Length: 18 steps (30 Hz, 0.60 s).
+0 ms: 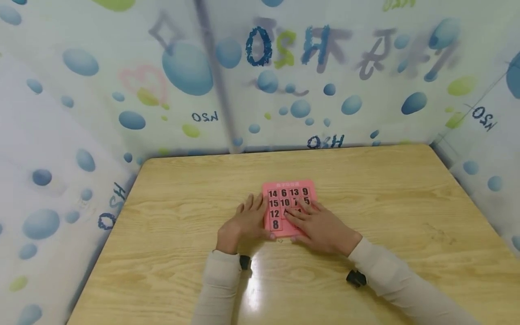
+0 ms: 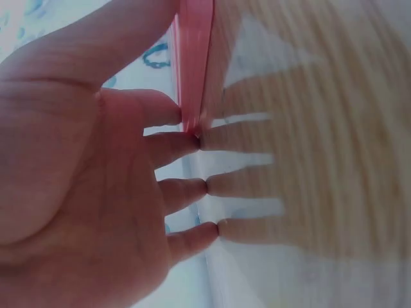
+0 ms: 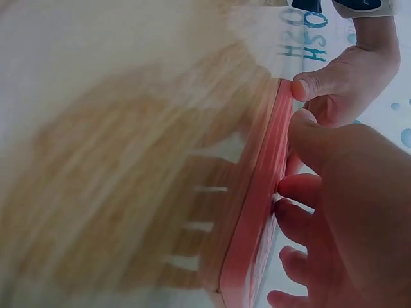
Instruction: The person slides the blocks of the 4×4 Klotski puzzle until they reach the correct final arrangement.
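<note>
Head: resting the left hand [image 1: 248,220] against, the right hand [image 1: 325,228] over, a pink number puzzle [image 1: 280,203] on the table [image 1: 162,253]. Left wrist: spreading extended fingers at its edge, grasping nothing. Right wrist: loosely bending fingers at its face, grasping nothing.

A booth-like space is formed by white, blue-spotted walls [image 1: 359,128] across the upper frame, around a yellowish wood-grained table [image 1: 386,207].

White glare streaks the table [image 1: 183,198]; wrist views look dimmer.
</note>
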{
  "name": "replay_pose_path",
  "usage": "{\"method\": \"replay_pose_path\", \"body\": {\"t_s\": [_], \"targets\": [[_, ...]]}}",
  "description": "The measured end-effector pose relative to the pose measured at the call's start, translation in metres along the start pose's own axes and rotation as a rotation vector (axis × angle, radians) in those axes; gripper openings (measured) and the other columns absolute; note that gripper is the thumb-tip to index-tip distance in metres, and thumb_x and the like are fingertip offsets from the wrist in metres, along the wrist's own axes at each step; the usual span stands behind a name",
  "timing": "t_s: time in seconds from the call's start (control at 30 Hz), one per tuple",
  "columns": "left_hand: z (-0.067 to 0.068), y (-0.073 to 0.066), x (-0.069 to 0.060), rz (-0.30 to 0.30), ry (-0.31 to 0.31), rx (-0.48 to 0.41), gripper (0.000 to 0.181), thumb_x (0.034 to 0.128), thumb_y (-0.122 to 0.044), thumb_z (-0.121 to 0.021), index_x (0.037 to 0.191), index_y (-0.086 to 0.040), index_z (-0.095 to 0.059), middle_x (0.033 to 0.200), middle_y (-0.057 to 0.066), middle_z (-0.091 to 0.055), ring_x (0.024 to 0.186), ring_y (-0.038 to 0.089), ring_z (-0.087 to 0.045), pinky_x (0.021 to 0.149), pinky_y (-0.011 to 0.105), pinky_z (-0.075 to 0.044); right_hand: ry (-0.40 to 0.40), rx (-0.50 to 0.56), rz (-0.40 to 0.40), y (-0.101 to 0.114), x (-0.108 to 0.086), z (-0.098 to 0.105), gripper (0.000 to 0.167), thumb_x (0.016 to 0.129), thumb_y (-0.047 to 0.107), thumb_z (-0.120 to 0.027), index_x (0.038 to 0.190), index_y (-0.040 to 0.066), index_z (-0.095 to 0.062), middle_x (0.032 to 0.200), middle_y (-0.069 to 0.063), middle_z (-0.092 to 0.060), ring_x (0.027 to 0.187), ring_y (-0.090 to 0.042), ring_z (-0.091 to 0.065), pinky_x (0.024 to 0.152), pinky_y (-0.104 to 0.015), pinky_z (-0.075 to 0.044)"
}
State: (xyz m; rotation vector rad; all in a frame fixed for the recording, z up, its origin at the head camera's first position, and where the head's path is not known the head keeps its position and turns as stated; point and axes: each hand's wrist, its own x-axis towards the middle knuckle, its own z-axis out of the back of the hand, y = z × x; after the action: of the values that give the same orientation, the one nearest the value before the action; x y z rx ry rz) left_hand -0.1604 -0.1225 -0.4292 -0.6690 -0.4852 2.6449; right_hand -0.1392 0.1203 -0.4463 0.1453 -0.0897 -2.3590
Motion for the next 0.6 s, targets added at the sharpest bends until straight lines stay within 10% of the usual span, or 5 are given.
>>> {"method": "replay_pose_path", "body": {"t_s": [0.6], "targets": [[0.0002,-0.0053,-0.0013,0.03,0.017,-0.021,0.115,0.0809,-0.047,-0.077,0.16,-0.006,-0.005,0.166,0.013,0.004,0.152,0.036,0.009,0.123,0.053,-0.002,-0.04,-0.012,0.025,0.0066,-0.0019,0.0012,0.063,0.099,0.057,-0.047,0.147,0.017,-0.05,0.151,-0.003,-0.047,0.146,-0.04,-0.029,0.118,-0.058,-0.023]]}}
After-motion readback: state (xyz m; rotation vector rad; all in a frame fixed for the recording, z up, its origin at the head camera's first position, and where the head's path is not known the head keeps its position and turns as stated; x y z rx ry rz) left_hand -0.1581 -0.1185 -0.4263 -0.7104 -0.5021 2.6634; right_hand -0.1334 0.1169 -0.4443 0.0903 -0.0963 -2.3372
